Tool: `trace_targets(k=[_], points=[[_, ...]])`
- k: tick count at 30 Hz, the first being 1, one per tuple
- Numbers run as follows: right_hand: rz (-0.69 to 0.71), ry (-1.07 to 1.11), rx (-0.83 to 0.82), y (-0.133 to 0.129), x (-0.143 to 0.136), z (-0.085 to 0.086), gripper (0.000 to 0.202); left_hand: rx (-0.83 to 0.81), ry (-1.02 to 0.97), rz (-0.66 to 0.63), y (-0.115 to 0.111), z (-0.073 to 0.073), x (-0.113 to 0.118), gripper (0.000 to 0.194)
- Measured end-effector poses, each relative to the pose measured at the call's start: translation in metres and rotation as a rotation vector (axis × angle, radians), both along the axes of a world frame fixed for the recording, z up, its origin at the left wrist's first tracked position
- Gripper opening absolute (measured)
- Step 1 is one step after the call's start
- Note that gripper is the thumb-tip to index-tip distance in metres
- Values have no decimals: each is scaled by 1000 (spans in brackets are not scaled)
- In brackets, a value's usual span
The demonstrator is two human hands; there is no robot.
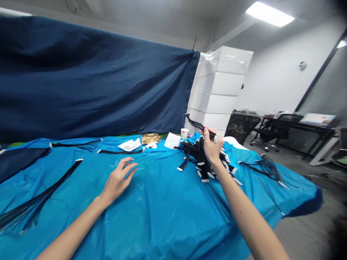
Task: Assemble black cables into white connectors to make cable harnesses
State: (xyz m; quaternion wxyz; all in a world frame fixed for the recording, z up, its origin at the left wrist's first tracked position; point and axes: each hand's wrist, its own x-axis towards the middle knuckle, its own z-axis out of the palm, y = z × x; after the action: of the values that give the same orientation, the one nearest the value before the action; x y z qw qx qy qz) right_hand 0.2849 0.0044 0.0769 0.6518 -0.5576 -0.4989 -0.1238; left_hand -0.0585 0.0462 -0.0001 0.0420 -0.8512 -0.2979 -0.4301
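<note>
My right hand [213, 146] is closed round a black cable bundle [195, 124] with white connector ends, raised above a heap of similar black cables [200, 157] with white connectors. Part of the held bundle is hidden by my fingers. Over the blue sheet [159, 202], my left hand [119, 180] hovers with fingers apart and slightly bent, holding nothing. Beyond it lies a short black cable [119, 152]. To its left, a longer cable bundle [58, 184] fans out into loose wires, and another cable [77, 144] rests farther back.
Along the back stand a paper cup [184, 133] and a gold tissue pack [150, 138], with white papers [130, 144] nearby. More loose cables [264, 168] lie at the right. White boxes [222, 86] are stacked behind, beside a dark blue curtain [94, 79]. An office chair [279, 128] stands beyond.
</note>
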Motion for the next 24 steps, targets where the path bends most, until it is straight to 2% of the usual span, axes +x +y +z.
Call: trace_targets(k=[1, 2, 3, 5, 7, 10, 13, 17, 19, 20, 24], points=[[-122, -238, -144, -5, 15, 6, 37, 2, 37, -10, -1, -1, 1, 23], [-170, -506, -354, -11, 28, 11, 37, 0, 64, -17, -2, -1, 1, 24], [-134, -608, -453, -17, 41, 14, 33, -6, 84, -23, -3, -1, 1, 25], [-69, -731, -606, -29, 60, 16, 27, -14, 101, -27, -4, 0, 2, 26], [-57, -806, -721, -40, 70, 14, 31, -14, 108, -19, -4, 1, 1, 26], [-108, -861, -795, -53, 69, 15, 40, -18, 139, 33, -2, 3, 0, 28], [-139, -910, -783, -57, 45, 22, 40, -37, 220, 188, 6, 4, -6, 31], [-106, -1038, -674, -50, -15, 23, 31, -122, 318, 586, 24, 6, -30, 37], [-34, -1048, -659, -43, -50, 14, 29, -237, 346, 815, 32, 7, -51, 37], [8, -1062, -663, -38, -67, 8, 27, -276, 336, 886, 35, 7, -63, 37], [194, -1117, -670, -13, -128, -23, 21, -419, 268, 1083, 44, 3, -106, 36]])
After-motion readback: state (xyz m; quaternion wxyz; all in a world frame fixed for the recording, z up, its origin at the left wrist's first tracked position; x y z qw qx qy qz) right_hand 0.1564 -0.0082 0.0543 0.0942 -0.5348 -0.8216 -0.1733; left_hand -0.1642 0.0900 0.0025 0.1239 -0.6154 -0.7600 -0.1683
